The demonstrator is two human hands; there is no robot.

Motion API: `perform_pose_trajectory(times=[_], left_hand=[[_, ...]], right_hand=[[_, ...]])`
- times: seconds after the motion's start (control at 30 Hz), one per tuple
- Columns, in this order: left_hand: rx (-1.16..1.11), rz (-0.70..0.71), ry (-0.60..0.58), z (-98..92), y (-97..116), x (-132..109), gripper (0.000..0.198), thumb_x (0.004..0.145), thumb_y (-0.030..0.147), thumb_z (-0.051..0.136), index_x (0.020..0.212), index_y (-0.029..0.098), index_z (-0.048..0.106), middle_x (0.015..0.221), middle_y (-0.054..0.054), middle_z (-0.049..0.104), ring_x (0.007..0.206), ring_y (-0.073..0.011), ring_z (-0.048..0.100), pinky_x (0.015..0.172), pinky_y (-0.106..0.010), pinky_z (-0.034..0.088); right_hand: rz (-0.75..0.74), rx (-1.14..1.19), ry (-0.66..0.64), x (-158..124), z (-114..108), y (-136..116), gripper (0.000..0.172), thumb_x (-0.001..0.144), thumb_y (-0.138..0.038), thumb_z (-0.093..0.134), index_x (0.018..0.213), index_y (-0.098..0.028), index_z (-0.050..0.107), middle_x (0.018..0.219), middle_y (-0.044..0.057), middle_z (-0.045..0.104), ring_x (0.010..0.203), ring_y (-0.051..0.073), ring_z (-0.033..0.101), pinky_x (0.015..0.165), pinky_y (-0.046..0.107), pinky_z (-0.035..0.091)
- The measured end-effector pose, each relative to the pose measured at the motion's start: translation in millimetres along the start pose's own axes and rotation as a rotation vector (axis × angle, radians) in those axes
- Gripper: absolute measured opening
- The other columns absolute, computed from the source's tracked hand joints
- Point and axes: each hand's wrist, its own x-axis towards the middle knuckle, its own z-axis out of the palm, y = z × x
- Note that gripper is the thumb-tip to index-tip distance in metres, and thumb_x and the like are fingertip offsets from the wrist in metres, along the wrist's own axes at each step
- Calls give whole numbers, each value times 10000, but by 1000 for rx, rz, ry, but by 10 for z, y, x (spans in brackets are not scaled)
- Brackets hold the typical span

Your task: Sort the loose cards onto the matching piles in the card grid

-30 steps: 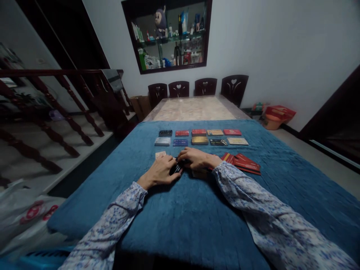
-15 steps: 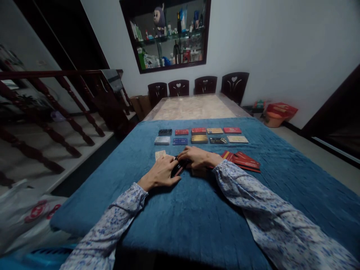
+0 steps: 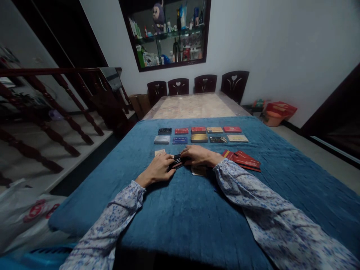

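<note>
My left hand [image 3: 158, 168] and my right hand [image 3: 200, 155] meet over the blue cloth, with a black card [image 3: 177, 162] held between them at a slant. My left thumb and fingers close on its left end, and my right fingers are bent onto its right end. Whether more cards lie beneath it I cannot tell. A cream card [image 3: 160, 152] pokes out beyond my left fingers. Below my right palm shows part of a pale gold card [image 3: 198, 171]. Several red cards [image 3: 244, 162] lie fanned beside my right wrist.
Past my hands, two rows of card piles include a silver pile [image 3: 162, 140], a blue pile [image 3: 180, 140] and a gold pile [image 3: 199, 138]. The blue cloth [image 3: 180, 210] covers the near part of a marble-topped table [image 3: 194, 105]. Dark chairs [image 3: 206, 84] line its far end.
The black card has turned from a steep tilt to a flatter one, showing more of its face. My left hand has shifted slightly left, and the pale gold card below my right palm shows more.
</note>
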Motion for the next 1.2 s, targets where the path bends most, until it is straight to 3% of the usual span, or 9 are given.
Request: perform_pose_trajectory(times=[0.2,0.47,0.83,1.0,1.2], left_hand=[[77,8,-31,-41,46,-6,182,865,222,603,965,147,735,1003,-122,726,971,-268,629,929,-440,502],[-10,46,-18,-72,5,-19,164,854,188,599,975,176,710,1045,-104,728,1005,-255,636,940,-422,502],[15,90,43,-65,-32,-20,180,892,194,512,834,174,681,843,-97,696,823,-231,626,807,-388,507],[14,103,87,-47,-111,-34,189,900,164,511,905,178,700,895,-102,709,852,-229,643,840,-387,525],[33,51,156,3,-218,-50,345,896,102,483,1157,165,701,977,-113,717,938,-238,658,875,-387,545]], right_hand=[[-6,22,8,-4,-20,-37,183,854,-248,743,1022,-185,779,1065,104,774,949,218,660,771,306,454],[18,21,-11,-2,-62,-69,196,866,-259,739,1039,-180,785,1054,110,779,945,219,672,754,297,446],[-47,16,51,-47,-102,-72,174,896,-237,671,1001,-200,805,944,90,784,875,198,649,727,299,433],[-51,10,116,-55,-102,-64,195,930,-213,616,986,-197,802,912,93,772,861,197,639,725,306,433],[23,-28,205,-40,-59,-69,242,986,-200,547,995,-182,789,899,101,759,849,184,645,732,293,423]])
